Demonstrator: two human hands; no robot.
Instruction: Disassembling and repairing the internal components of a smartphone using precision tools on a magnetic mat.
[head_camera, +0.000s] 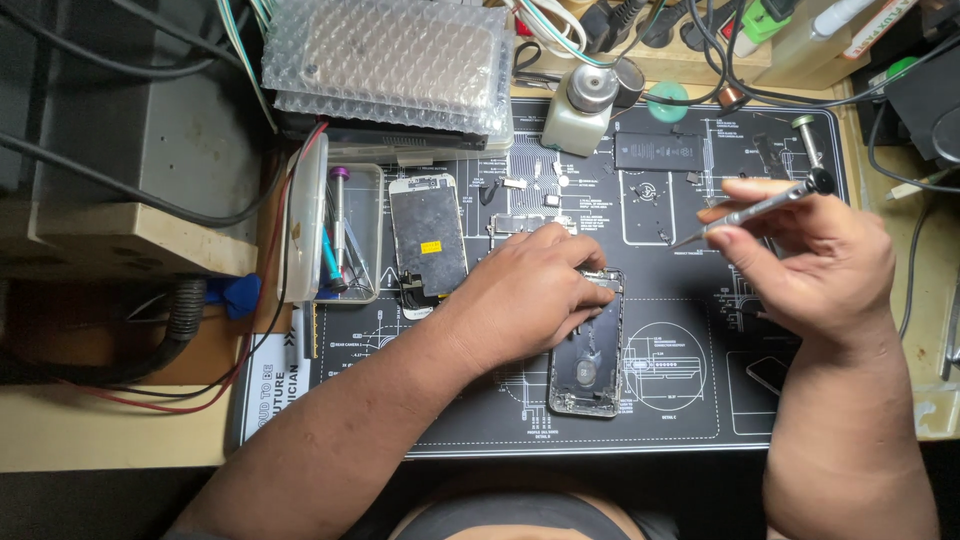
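A: mat (680, 400) looks like matt black rubber, phone shell (588, 370) is bare dull metal inside.

B: yep, screwdriver (760, 208) is shiny steel, bubble wrap (390, 60) glossy clear plastic, tray (362, 230) cloudy plastic, bench (100, 430) smooth pale wood.

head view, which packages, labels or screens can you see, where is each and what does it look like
Bubble-wrap package: top centre-left, clear rectangular bundle on a dark box.
Detached phone screen: on the mat, left of the left hand, white-framed dark rectangle with a small yellow sticker.
Battery: top of the mat, flat black rectangle with a pale printed label.
Work mat: black, white line diagrams.
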